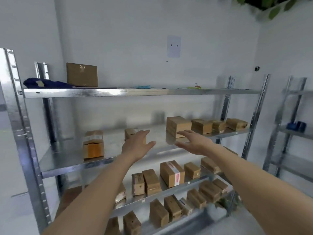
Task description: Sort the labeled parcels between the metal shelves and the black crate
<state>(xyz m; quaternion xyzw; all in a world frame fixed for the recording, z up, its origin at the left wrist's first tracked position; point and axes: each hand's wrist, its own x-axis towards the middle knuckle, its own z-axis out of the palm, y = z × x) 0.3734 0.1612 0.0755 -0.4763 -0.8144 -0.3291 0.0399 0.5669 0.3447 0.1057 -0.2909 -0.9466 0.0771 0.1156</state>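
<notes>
Brown cardboard parcels stand on a metal shelf rack (118,164). My left hand (137,144) reaches over the middle shelf with straight fingers, in front of a small parcel (129,133) and holding nothing. My right hand (194,141) is stretched out open beside it, just before a taller parcel (177,125). A parcel with an orange face (93,146) stands at the shelf's left. A parcel with a red-and-white label (171,173) sits on the shelf below among several others. No black crate is in view.
The top shelf (135,92) carries a flat brown parcel (82,74), a dark blue cloth (45,83) and small coloured bits. A second metal rack (291,129) stands to the right with a blue object. Green leaves (271,5) hang at the top right.
</notes>
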